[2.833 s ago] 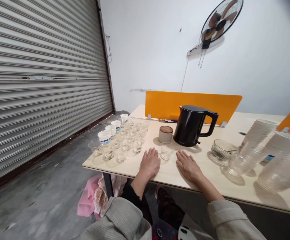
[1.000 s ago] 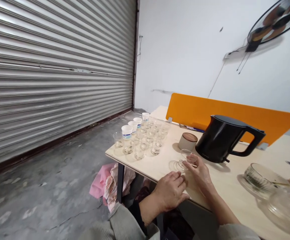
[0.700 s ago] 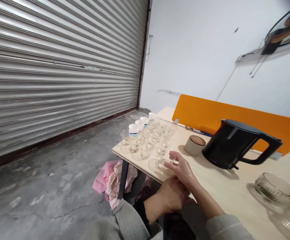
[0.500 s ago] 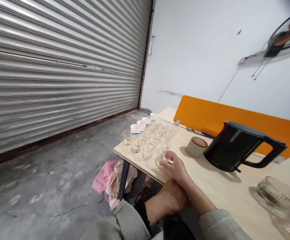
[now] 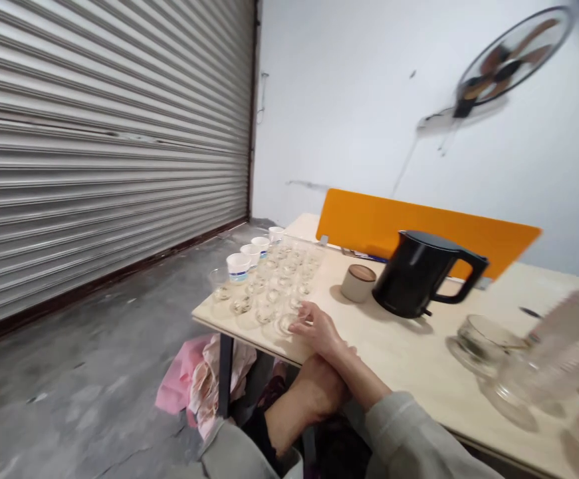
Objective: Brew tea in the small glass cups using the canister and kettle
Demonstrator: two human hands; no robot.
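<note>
Small clear glass cups with a little pale contents stand in close rows near the table's left end. At the row nearest me, my right hand has its thumb and fingers around the rim of one glass cup, which rests on the table. My left hand lies under my right wrist and is closed around it; most of its fingers are hidden, with fingertips just showing on the far side. White paper cups with blue bands line the left side of the glasses.
A lidded grey canister and a black electric kettle stand right of the cups, before an orange divider. Farther right are a glass pot and blurred clear stacked items. Pink cloth lies below the table.
The view has turned right, so everything sits farther left and more of the table's right side shows. Both hands keep nearly the same pose at the same cup.
</note>
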